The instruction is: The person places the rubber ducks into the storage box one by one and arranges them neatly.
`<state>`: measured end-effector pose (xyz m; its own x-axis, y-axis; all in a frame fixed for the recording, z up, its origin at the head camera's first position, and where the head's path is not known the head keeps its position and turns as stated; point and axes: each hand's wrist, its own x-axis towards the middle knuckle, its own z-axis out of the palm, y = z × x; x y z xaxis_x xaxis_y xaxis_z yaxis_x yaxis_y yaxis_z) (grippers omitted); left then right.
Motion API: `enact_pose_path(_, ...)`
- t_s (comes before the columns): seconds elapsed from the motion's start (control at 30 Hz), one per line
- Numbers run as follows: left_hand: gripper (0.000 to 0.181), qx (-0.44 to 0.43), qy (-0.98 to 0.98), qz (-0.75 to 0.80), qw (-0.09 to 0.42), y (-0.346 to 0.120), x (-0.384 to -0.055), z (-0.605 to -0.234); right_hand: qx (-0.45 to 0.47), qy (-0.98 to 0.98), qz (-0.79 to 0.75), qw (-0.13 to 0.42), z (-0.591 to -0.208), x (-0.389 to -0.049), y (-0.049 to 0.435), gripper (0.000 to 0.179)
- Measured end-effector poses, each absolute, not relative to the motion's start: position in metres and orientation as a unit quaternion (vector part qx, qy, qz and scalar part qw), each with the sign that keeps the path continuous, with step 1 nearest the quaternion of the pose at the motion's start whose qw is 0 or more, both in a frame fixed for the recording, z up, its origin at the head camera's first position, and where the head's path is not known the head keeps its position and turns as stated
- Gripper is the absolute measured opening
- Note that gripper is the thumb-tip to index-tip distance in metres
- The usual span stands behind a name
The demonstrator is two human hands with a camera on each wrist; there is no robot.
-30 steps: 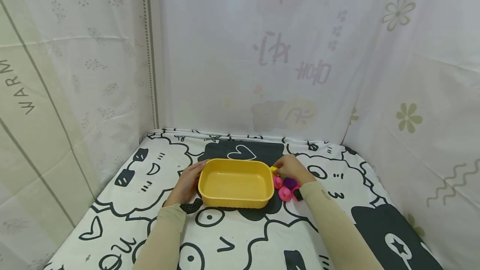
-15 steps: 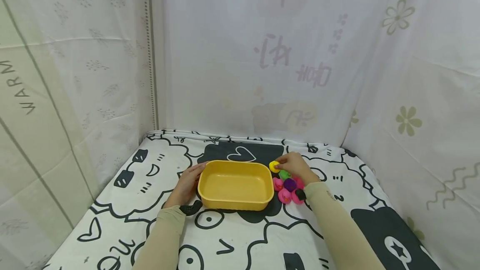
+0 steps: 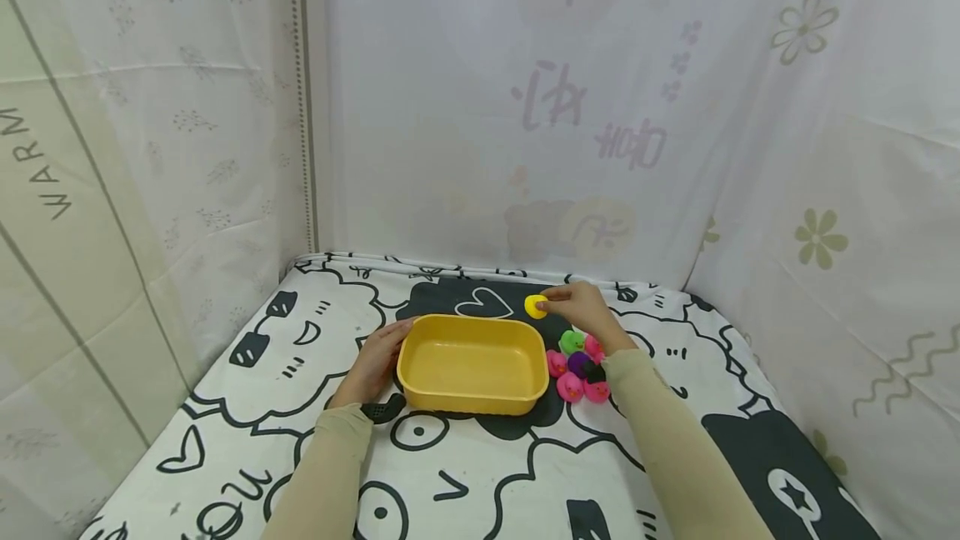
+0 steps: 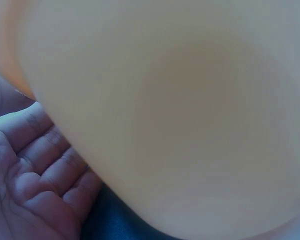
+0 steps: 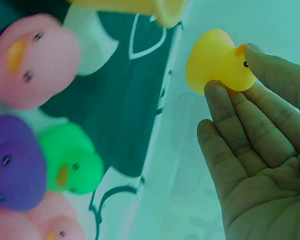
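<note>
Hands are both seen at work around a yellow basin [image 3: 472, 404]. By the right hand [image 3: 581, 307], a yellow duck [image 5: 205, 65] is pinched between the thumb, laid beside its beak, and the fingertips opposite; the smallest finger is kept clear of it, almost straight. The duck is held outside the basin, off its far right corner. The left hand [image 3: 375, 367] is placed along the basin's left end, its fingers loosely bent and set against the outer wall; their tips are hidden by the basin.

To the right of the basin, small toy ducks are clustered close together: a green duck [image 3: 572, 342] at the far side, a purple duck [image 3: 580, 365] in the middle and pink ducks [image 3: 571, 387] around it, partly covered by a black device [image 3: 595, 373] near the right wrist. Both arms are covered by pale sleeves [image 3: 326, 473]. The surface is spread with a black-and-white cartoon cloth [image 3: 450, 515], bordered at left, right and far side by pale printed curtains [image 3: 427, 107].
</note>
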<state>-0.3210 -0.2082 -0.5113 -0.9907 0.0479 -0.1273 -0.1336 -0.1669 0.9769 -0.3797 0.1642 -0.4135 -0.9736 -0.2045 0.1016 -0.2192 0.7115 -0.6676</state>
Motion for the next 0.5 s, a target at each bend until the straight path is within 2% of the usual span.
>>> enact_pose_path(0.5,0.053,-0.022,0.643,0.763,0.061,-0.207,-0.32,-0.51,0.152,-0.903,0.402,-0.03,-0.396,-0.378,0.111,0.037)
